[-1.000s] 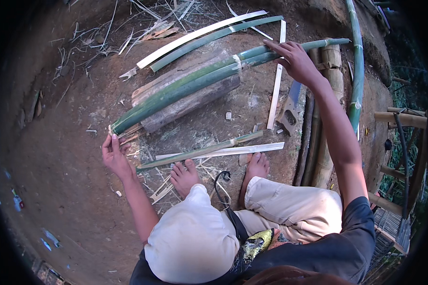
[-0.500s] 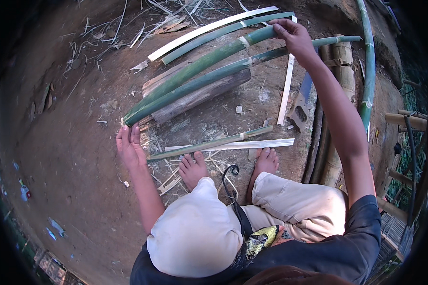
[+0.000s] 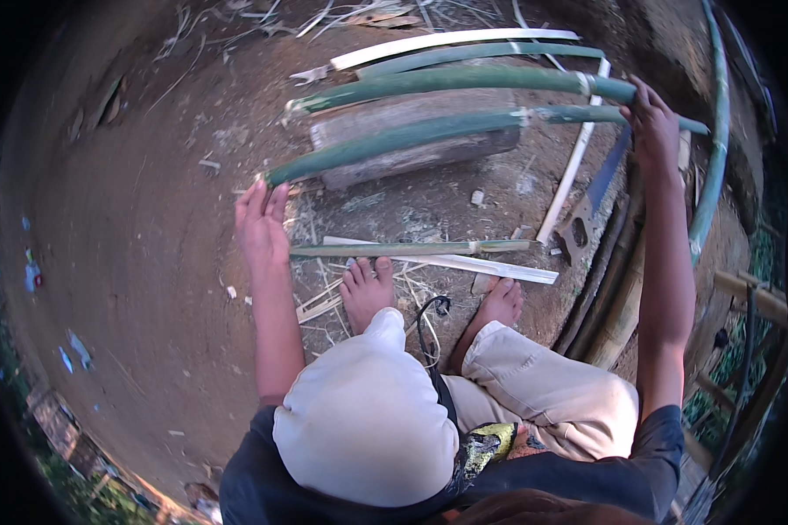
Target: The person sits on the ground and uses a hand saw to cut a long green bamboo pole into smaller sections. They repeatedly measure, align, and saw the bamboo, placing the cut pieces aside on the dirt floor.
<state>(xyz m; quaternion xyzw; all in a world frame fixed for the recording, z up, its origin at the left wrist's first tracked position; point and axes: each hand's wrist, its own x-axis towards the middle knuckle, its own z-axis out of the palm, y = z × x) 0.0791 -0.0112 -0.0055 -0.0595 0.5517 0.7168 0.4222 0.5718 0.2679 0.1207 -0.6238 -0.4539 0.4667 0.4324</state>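
Nearest, the person's beige trousers [image 3: 359, 411] bulge at one raised knee, with the dark shirt [image 3: 578, 481] around them. Beyond, two bare feet [image 3: 367, 293] stand on the dirt, a black cord [image 3: 422, 328] curling between them. Just past the toes, a narrow bamboo piece [image 3: 411, 248] lies across a pale split strip [image 3: 499, 268], its left end just beside the left wrist. The left hand [image 3: 261, 223] is turned palm up, thumb and fingers a little apart, their tips touching the left end of the near green pole [image 3: 411, 136]; whether they pinch it I cannot tell. That pole slants over a grey log [image 3: 429, 166] and runs on to the right beyond it. Farther off, the far green pole [image 3: 455, 79] lies apart from it, above the log's back edge, and the right hand [image 3: 654, 122] is clamped around its right end; whether the thumb also meets the near pole is unclear. Below the right hand, a handsaw [image 3: 574, 232] lies on the ground beside a long white strip [image 3: 573, 171]. Past the poles rest a split green length [image 3: 499, 53] and, behind it, a whitish slat [image 3: 455, 40], with thin shavings [image 3: 317, 19] scattered farthest out.
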